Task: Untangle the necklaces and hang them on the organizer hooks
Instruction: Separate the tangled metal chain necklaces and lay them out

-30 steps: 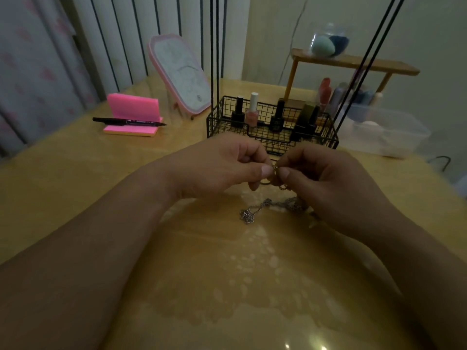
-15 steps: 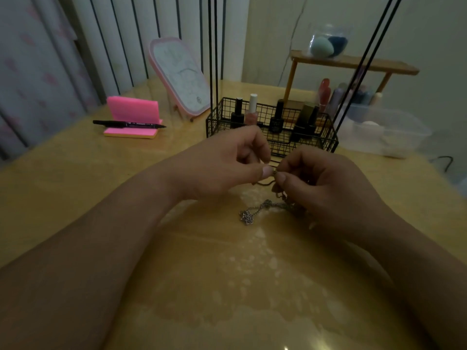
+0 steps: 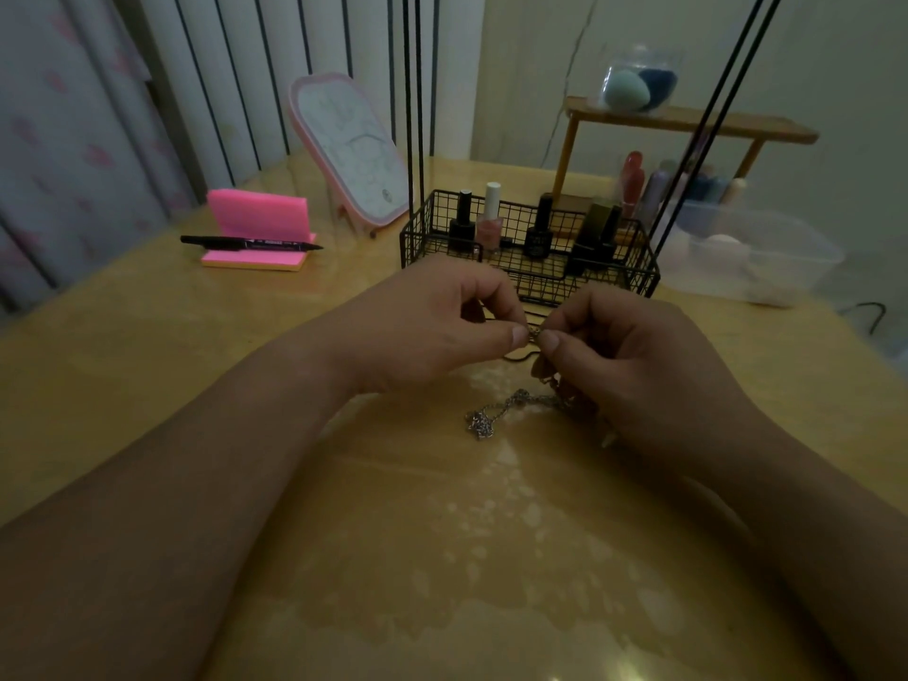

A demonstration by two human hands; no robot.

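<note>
Head view, grip: the left hand (image 3: 432,326) and right hand (image 3: 638,356) meet thumb to thumb, each closing thumb and forefinger tightly on a small metal piece (image 3: 533,335). It is too small to tell whether this is a clasp or a ring.
Why held so: the two pinches sit close together, which seems meant to work one link or knot apart rather than tug the whole length.
Right hand, lower fingers: curled above the table, with more chain seeming to run in under them; how it is held there is hidden.
Silver chain (image 3: 491,415): trails from under the right hand to a small bunched heap on the table (image 3: 147,346), left slack, likely so the tangle can loosen.
Dark cord (image 3: 521,357): a thin loop shows just below the thumbs; I cannot tell if it is a second necklace or caught in the chain.
Organizer (image 3: 634,282): a black wire basket just behind the hands, with nail polish bottles (image 3: 490,223) standing in it. Black rods (image 3: 411,115) rise from it out of frame. No hooks are in view; they are presumably higher up.
Task stage: untangling, by my reading; nothing visibly hangs on the rods.
Further out: pink sticky notes (image 3: 258,223) with a pen (image 3: 250,244) across them at left, a tilted mirror (image 3: 351,149) behind, a wooden shelf (image 3: 688,122) and a clear plastic box (image 3: 756,253) at right.
Risk: dim light and fine links make the knot hard to read.
</note>
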